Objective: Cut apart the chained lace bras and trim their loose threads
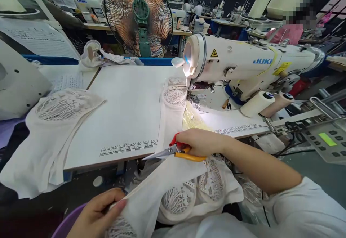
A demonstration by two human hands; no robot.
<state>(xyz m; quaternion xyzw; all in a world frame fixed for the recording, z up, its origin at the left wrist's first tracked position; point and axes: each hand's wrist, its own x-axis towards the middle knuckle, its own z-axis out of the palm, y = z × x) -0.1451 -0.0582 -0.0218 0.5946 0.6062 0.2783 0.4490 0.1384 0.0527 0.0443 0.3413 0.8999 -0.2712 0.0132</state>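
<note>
My right hand (201,140) is closed round a pair of scissors (167,151) with orange and red handles. Their blades point left, over the edge of a white garment piece (154,184). Whether the blades touch the cloth I cannot tell. At the lower left, my left hand (100,209) pinches that piece's edge between thumb and fingers. White lace bra cups (180,198) rest on my lap beneath. Another white lace piece (173,119) lies on the table, its far end beside the needle of the sewing machine (229,58).
A stack of white lace pieces (54,133) hangs over the table's left edge. A fan (140,14) stands behind the table. Thread cones (256,104) and a control panel (327,139) are at the right. A purple tub rim (65,223) shows below my left hand. Other people work far behind.
</note>
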